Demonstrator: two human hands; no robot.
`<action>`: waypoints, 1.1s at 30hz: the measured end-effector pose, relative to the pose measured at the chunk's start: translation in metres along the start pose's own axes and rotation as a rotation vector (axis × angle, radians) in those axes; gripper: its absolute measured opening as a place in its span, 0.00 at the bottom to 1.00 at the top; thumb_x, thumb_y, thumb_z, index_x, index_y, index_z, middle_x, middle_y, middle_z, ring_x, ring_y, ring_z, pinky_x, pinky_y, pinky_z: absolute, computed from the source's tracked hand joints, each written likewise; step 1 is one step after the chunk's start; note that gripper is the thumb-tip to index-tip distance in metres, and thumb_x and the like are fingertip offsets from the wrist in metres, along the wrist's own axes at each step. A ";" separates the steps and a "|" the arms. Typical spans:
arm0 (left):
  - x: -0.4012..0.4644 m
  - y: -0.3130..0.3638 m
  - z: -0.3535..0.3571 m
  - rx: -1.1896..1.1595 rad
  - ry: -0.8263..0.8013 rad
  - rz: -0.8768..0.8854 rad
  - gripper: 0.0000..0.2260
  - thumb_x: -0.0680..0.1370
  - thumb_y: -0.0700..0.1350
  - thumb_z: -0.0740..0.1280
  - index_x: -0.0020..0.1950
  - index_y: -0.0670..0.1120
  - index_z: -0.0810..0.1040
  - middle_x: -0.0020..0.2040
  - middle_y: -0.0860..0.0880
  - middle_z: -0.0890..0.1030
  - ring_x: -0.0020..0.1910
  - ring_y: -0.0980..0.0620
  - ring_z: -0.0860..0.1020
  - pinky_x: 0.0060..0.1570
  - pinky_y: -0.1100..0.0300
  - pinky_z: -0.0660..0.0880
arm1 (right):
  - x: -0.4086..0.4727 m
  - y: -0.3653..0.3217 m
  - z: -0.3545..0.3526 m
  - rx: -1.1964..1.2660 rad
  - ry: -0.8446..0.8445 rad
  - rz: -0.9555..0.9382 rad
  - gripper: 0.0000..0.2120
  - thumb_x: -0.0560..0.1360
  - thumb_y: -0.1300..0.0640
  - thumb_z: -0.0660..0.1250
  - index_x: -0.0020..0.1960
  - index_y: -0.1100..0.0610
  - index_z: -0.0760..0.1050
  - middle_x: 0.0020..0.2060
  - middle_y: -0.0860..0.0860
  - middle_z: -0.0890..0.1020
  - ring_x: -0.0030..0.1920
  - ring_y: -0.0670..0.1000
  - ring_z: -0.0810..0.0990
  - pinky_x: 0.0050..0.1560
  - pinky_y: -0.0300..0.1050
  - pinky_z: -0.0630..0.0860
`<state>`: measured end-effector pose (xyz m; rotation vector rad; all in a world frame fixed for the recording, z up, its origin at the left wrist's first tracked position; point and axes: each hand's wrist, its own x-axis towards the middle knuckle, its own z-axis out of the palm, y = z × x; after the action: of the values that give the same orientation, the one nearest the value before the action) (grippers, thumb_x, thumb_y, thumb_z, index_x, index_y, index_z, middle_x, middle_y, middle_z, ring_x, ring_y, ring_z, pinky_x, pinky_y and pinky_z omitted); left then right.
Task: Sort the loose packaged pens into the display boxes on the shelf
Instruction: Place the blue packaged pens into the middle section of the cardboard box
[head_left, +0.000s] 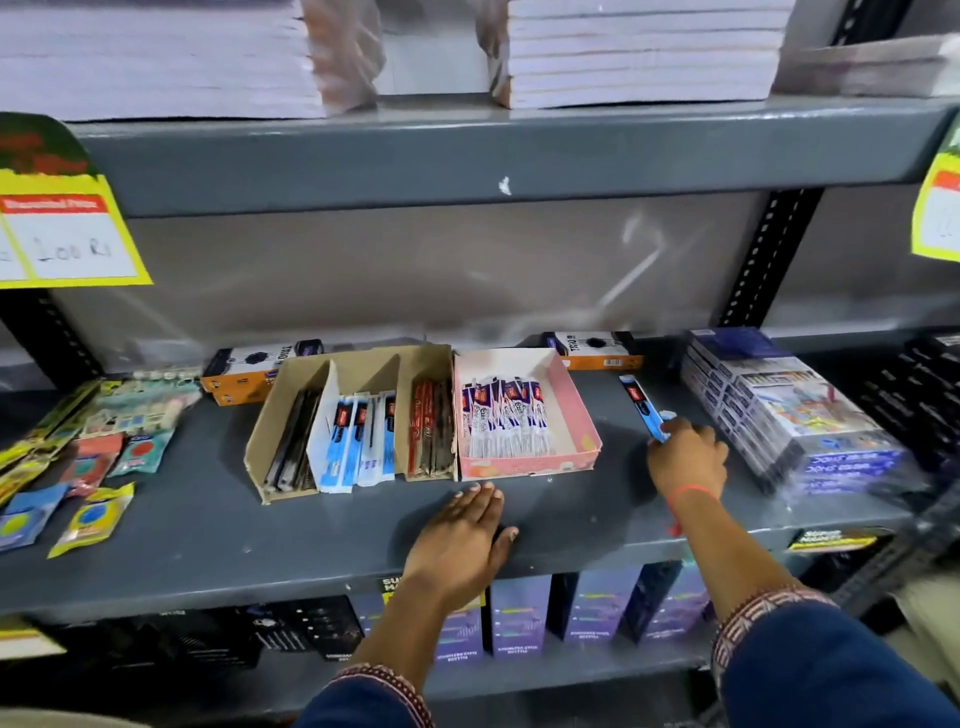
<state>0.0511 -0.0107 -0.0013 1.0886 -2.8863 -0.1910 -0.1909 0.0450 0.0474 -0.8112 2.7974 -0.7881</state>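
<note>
Fingers (675, 428) of right hand (688, 460) around packaged pen (644, 410)

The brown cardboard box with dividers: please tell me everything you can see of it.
The brown cardboard box lies open on the grey shelf, its right wall against the pink box. Dividers make three compartments: dark pens left, blue-and-white packaged pens in the middle, sticking out past the front, red-and-black ones right. No hand touches it.

A single wide-angle camera worn on the person's head looks forward and down, straight at a grey metal shelf (218, 525) from close range. The shelf board fills the middle of the frame, with the shelf above across the top and both forearms entering from the bottom edge.
</note>
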 end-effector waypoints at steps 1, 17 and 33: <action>0.000 -0.001 0.000 -0.007 0.011 0.010 0.24 0.82 0.54 0.45 0.75 0.45 0.49 0.77 0.48 0.50 0.74 0.53 0.47 0.69 0.61 0.40 | 0.005 -0.003 0.001 -0.023 -0.013 -0.005 0.20 0.77 0.58 0.60 0.68 0.61 0.69 0.65 0.64 0.70 0.65 0.66 0.67 0.63 0.58 0.68; -0.002 -0.003 0.004 -0.078 0.129 0.007 0.24 0.78 0.54 0.50 0.58 0.42 0.79 0.58 0.45 0.81 0.57 0.48 0.78 0.58 0.53 0.69 | 0.038 -0.015 0.001 -0.043 -0.219 0.141 0.17 0.73 0.60 0.62 0.60 0.64 0.73 0.53 0.62 0.79 0.34 0.61 0.79 0.31 0.56 0.81; 0.000 -0.006 0.004 -0.048 0.104 0.053 0.38 0.70 0.60 0.33 0.74 0.44 0.57 0.75 0.46 0.58 0.73 0.50 0.54 0.67 0.64 0.39 | 0.043 -0.008 -0.001 0.271 -0.380 0.202 0.14 0.71 0.65 0.70 0.55 0.65 0.75 0.47 0.60 0.73 0.28 0.55 0.68 0.14 0.39 0.68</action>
<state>0.0543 -0.0145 -0.0063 0.9824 -2.8002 -0.1938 -0.2239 0.0173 0.0538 -0.5530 2.3297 -0.8500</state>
